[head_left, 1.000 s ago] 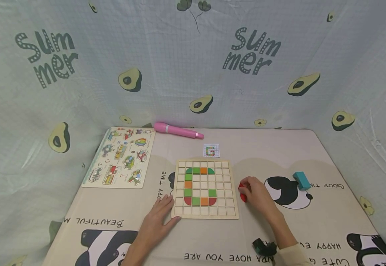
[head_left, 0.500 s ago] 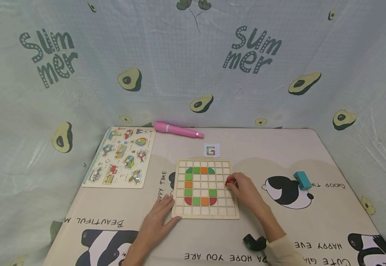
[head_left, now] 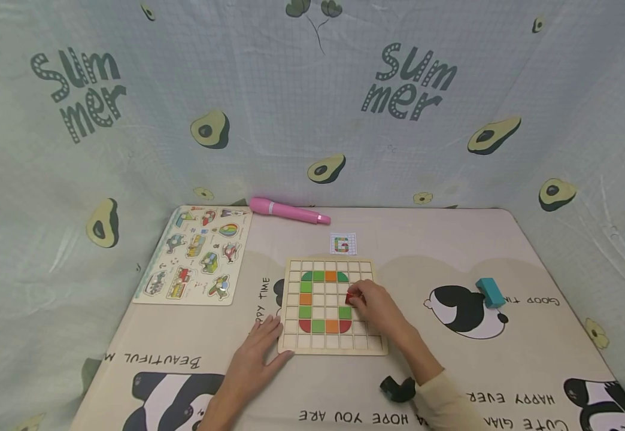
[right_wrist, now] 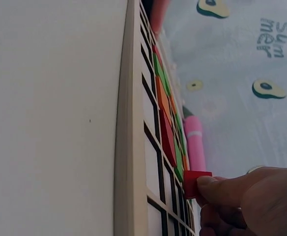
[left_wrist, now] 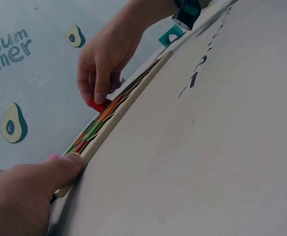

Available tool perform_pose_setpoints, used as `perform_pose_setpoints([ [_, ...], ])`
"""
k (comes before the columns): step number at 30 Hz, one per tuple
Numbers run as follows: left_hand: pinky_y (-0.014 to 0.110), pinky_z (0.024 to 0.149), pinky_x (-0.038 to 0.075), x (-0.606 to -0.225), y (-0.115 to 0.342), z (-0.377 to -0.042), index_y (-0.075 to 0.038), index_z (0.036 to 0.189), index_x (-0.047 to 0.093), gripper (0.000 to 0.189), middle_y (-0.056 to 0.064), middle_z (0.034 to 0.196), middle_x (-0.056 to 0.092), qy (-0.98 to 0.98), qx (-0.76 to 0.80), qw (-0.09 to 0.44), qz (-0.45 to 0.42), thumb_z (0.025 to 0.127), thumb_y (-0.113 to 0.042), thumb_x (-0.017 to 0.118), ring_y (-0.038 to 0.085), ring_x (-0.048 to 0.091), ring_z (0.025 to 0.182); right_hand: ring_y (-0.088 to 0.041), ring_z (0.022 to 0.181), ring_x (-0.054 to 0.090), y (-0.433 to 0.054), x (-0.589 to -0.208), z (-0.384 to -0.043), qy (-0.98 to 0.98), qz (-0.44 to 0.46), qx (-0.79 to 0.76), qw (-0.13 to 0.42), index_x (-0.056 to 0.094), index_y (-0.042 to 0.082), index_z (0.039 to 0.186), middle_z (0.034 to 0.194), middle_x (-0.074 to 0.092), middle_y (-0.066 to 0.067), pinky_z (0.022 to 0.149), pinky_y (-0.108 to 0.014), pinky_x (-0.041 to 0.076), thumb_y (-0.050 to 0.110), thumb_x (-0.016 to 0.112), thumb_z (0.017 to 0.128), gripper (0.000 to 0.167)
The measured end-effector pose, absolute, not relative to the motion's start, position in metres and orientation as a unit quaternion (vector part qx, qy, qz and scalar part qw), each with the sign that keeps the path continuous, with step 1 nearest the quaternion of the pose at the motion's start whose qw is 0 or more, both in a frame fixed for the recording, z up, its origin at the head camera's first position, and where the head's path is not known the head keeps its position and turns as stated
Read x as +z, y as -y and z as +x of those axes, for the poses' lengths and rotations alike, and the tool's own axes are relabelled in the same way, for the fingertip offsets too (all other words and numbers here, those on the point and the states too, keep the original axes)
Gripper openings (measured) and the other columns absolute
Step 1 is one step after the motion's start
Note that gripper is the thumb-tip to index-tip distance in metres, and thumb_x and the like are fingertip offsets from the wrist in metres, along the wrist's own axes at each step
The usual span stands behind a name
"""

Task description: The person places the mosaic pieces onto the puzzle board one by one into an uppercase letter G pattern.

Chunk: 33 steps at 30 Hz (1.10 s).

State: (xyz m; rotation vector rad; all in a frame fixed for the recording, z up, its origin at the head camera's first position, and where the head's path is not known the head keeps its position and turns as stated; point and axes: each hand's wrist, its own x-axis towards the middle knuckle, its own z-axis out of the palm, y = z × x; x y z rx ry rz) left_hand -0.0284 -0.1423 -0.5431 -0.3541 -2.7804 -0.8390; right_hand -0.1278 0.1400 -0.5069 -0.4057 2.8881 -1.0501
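In the head view, a wooden grid board (head_left: 334, 351) bears green, orange and red tiles laid out in a G-like curve. My right hand (head_left: 379, 308) pinches a small red tile (head_left: 349, 297) between thumb and fingers, over the right side of the curve, just above a green tile (head_left: 345, 313). The right wrist view has this red tile (right_wrist: 190, 185) tilted up at the grid, under the thumb. At the board's lower left corner lies my left hand (head_left: 253, 359), fingers extended along the edge. Its thumb (left_wrist: 67, 167) touches the board's rim in the left wrist view.
Behind the board lies a small card (head_left: 343, 243) printed with a coloured G. A pink microphone-shaped toy (head_left: 290, 212) is at the back, and a picture puzzle board (head_left: 193, 257) at the left. A teal block (head_left: 490, 293) sits at the right. Patterned curtains enclose the table.
My right hand has carried the red tile left, from the table beside the board to over the grid. Another red piece beside the board is no longer seen. My left hand stays put.
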Motion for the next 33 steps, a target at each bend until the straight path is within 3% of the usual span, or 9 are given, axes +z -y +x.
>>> perform_pose_setpoints([
  [8, 0.033, 0.125, 0.030, -0.5446, 0.1421, -0.0286, -0.010, 0.131, 0.066, 0.061, 0.002, 0.143, 0.062, 0.943, -0.283, 0.119, -0.126, 0.080, -0.039, 0.082, 0.021, 0.051, 0.140, -0.010, 0.079, 0.055, -0.1304, -0.5088, -0.1307, -0.930, -0.129, -0.343, 0.021, 0.069, 0.010, 0.097, 0.092, 0.066, 0.001, 0.072, -0.024, 0.056, 0.011, 0.072, 0.092, 0.006],
  [19, 0.033, 0.126, 0.029, -0.5427, 0.1422, -0.0283, -0.010, 0.132, 0.066, 0.062, 0.002, 0.144, 0.061, 0.945, -0.281, 0.111, -0.124, 0.080, -0.040, 0.082, 0.021, 0.050, 0.141, -0.008, 0.075, 0.049, -0.1295, -0.5146, -0.1329, -0.937, -0.148, -0.316, 0.019, 0.073, 0.007, 0.093, 0.087, 0.062, 0.003, 0.065, -0.020, 0.049, 0.014, 0.071, 0.093, 0.007],
  [33, 0.032, 0.126, 0.028, -0.5449, 0.1420, -0.0284, -0.012, 0.132, 0.066, 0.061, 0.001, 0.144, 0.060, 0.945, -0.285, 0.108, -0.121, 0.081, -0.040, 0.082, 0.020, 0.050, 0.141, -0.009, 0.078, 0.052, -0.1317, -0.5116, -0.1308, -0.936, -0.129, -0.325, 0.025, 0.074, 0.011, 0.098, 0.092, 0.063, 0.003, 0.068, -0.020, 0.052, 0.017, 0.071, 0.094, 0.007],
])
